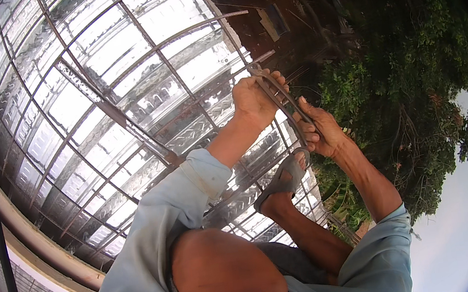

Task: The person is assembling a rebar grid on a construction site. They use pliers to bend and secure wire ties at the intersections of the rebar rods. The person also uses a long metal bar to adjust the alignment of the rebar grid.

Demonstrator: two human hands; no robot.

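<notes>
Pincers [279,103] at the right edge of the metal deck [106,53], over the rebar mesh [140,28]. My right hand [320,126]: grip clenched round the handles. My left hand [257,98]: curled beside the tool's head; fingers partly hidden, so I cannot tell what this grip holds. Nearby: my sandalled foot [283,181] along the same edge, foliage [406,64] beyond. Bent knee [224,271] blocks part of the deck's near side. Jaw tips too small to make out; glare washes out the sheeting.
</notes>
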